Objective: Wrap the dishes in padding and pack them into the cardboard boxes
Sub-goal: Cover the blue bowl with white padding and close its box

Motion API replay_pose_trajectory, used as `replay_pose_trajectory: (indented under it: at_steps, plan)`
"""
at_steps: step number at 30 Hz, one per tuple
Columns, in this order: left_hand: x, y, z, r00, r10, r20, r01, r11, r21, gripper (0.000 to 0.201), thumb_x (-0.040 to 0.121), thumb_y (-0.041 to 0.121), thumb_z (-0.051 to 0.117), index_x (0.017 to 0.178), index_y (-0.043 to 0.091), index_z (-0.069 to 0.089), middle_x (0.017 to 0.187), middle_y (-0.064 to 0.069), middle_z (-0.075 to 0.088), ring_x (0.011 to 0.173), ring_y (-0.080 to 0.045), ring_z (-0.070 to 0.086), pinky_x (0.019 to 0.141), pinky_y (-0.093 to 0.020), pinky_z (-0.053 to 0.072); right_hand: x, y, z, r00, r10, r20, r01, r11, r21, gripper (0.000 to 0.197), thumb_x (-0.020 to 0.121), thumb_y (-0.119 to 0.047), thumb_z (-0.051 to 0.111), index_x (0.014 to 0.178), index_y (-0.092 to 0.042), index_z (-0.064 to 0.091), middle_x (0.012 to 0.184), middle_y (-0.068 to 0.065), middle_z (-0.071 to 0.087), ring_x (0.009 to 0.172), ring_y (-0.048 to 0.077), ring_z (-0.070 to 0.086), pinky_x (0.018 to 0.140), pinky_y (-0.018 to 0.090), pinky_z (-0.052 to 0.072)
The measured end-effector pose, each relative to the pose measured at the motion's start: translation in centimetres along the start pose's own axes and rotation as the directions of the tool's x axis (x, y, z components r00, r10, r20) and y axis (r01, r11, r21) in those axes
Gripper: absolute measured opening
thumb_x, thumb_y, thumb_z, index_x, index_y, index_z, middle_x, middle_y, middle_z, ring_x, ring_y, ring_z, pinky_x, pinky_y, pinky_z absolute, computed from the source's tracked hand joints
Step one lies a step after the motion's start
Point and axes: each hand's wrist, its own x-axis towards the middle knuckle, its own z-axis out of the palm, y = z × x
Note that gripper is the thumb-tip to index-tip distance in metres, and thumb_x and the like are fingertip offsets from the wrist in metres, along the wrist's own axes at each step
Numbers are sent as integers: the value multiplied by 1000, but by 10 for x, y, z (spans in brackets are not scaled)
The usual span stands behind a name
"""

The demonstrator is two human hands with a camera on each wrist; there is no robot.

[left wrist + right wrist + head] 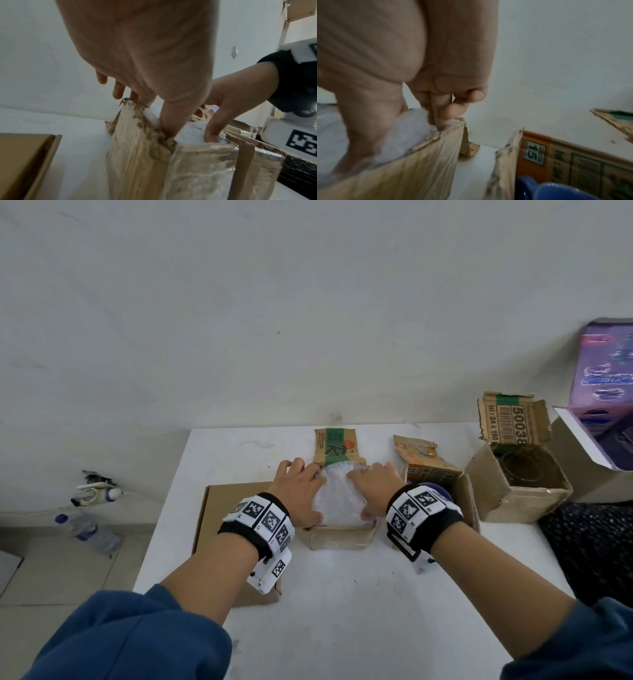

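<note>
A bundle wrapped in bubble wrap (339,501) sits in a small open cardboard box (339,538) at the middle of the white table. My left hand (301,494) lies on the bundle's left side and my right hand (373,491) on its right, both pressing it down. In the left wrist view my left thumb (169,121) pokes down between the box wall (137,162) and the wrap (193,129). My right hand's thumb (212,129) presses the wrap at the near edge. In the right wrist view my right fingers (443,116) reach the box's far corner. The dish inside is hidden.
Right of it stands a second box (431,470) holding a blue cup (556,192). Further right, a third open box (520,501) holds a glass item. A purple carton (603,392) stands at the far right. A flat cardboard box (233,508) lies left, at the table's edge.
</note>
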Motion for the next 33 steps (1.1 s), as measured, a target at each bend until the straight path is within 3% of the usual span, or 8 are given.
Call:
replay_pose_trajectory:
  at_steps: [2,5,10,13,18,22,26,33]
  plan:
    - [2,4,1,1000,-18,0,18,1000,16,74,74,55,57,136,20,36,135,0,37,121,-26,29,107,-44,19,3,-7,2,999,15,-28,-17,996,-84,46,81,-25,69,118,-10,47,120,9,57,116,29,47,98,39,33]
    - [2,9,1,998,-52,-25,52,999,9,74,73,53,60,133,21,33,132,-1,41,120,-26,32,108,-46,19,4,-10,2,1000,-8,22,7,1000,30,39,84,-14,66,116,-5,48,120,14,57,113,31,53,92,36,41]
    - [3,12,1,999,-41,15,40,997,68,74,80,53,52,140,17,28,139,-3,37,128,-29,28,111,-50,16,3,11,-13,992,-35,118,8,975,223,59,86,-13,62,139,-7,38,138,13,47,126,27,46,100,30,38]
    - [3,7,1,998,-37,45,38,999,-24,63,85,42,46,141,18,30,142,1,35,130,-28,26,112,-49,13,3,10,-12,993,-17,114,-12,968,250,68,80,-9,71,138,-9,36,135,13,48,122,27,48,96,30,41]
    - [7,2,-2,992,-35,119,47,994,-97,67,82,35,52,143,22,27,143,3,33,130,-25,25,112,-46,13,3,0,-1,1000,17,-1,-17,1000,19,71,72,-23,78,127,-11,35,127,7,50,107,27,58,82,35,45]
    - [9,6,-4,994,-68,83,81,984,-158,72,74,33,65,136,20,31,133,1,41,122,-24,32,108,-43,21,5,-3,4,997,31,-76,-36,996,-75,65,75,-24,73,128,-13,39,132,5,49,118,27,46,96,40,37]
    - [10,8,3,993,-109,51,114,986,-125,75,74,37,68,138,21,31,136,1,40,125,-25,33,108,-43,24,5,-3,1,997,21,-78,-26,998,-53,53,76,-25,73,122,-13,49,127,9,45,118,27,37,99,39,33]
    - [12,12,2,996,-92,10,92,994,-60,71,76,45,66,136,22,36,133,0,42,124,-25,34,107,-44,24,13,-7,2,1000,-26,15,27,1000,-13,68,74,-29,75,128,-8,38,132,12,42,114,29,51,101,41,33]
